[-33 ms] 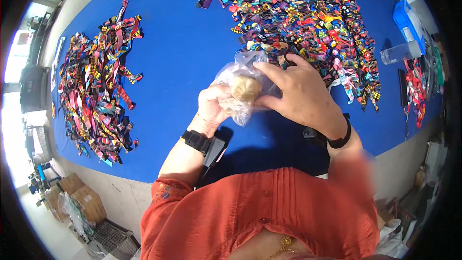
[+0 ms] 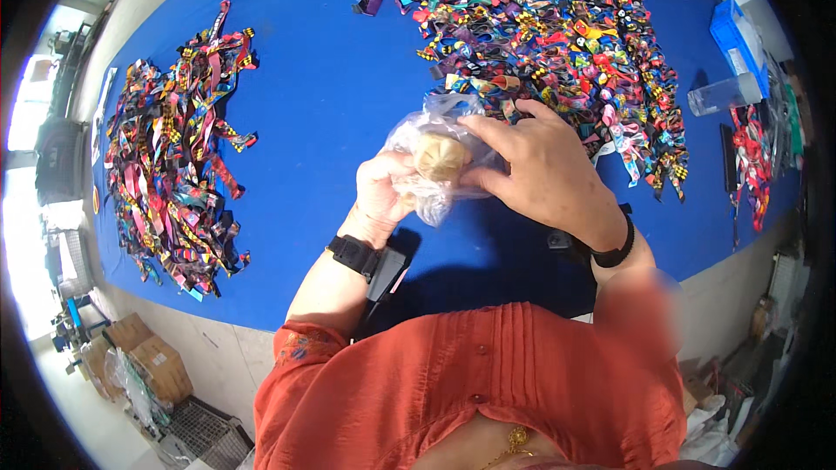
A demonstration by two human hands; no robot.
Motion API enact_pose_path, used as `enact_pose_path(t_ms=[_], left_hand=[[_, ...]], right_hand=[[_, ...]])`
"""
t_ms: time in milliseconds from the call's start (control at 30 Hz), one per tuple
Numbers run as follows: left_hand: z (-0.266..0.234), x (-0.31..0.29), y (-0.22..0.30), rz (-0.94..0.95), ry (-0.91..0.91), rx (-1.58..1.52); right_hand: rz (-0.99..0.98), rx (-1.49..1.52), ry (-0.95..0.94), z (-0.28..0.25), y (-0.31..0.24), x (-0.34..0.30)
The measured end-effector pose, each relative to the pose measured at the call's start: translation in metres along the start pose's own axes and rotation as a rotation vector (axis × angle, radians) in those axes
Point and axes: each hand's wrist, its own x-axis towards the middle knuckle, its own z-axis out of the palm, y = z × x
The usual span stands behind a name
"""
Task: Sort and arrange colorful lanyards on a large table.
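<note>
A clear, crinkled plastic bag (image 2: 451,108) is held up above the blue table at the middle of the view. Inside or against it sits a pale yellowish, rounded lump (image 2: 440,157); its exact kind does not show. My left hand (image 2: 381,190) grips the bag and the lump from the left, thumb on top, other fingers hidden beneath. From the right, my right hand (image 2: 553,170) reaches over, its curled forefinger and thumb touching the bag's side. Just beyond the right hand lies a wide spread of colourful patterned fabric straps (image 2: 540,35).
Another heap of patterned straps (image 2: 178,165) lies at the left. On the right stand a blue crate (image 2: 731,35) and a clear cylinder (image 2: 724,96), with red straps (image 2: 753,161) nearby. A small dark device (image 2: 560,241) sits by my right wrist. Cardboard boxes (image 2: 157,361) are on the floor.
The bag and the pale lump have shifted very slightly left, together with my left hand. Otherwise things look the same.
</note>
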Motion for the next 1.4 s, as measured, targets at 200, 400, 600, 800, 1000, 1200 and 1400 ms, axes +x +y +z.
enact_pose_path(t_ms=[200, 400, 600, 800, 1000, 1200, 1400], left_hand=[[-0.011, -0.002, -0.001, 0.020, 0.041, -0.071], [-0.004, -0.004, 0.000, 0.044, -0.056, 0.108], [-0.001, -0.005, -0.001, 0.037, -0.085, 0.068], [-0.002, -0.006, -0.003, 0.059, -0.062, 0.088], [-0.006, -0.010, -0.004, 0.021, -0.082, 0.081], [-0.001, -0.013, -0.004, 0.000, -0.104, 0.083], [0.031, -0.022, -0.002, 0.037, -0.021, 0.228]], right_hand=[[-0.004, 0.101, 0.103, 0.004, 0.002, 0.003], [0.091, 0.148, 0.031, 0.009, 0.003, 0.002], [0.113, 0.288, 0.008, 0.006, 0.005, 0.003], [0.198, 0.535, -0.104, -0.012, -0.003, 0.005], [0.054, 0.466, 0.054, 0.008, 0.004, 0.007], [0.269, 0.373, 0.067, 0.010, -0.001, 0.010], [0.198, 0.350, 0.057, 0.011, -0.002, 0.006]])
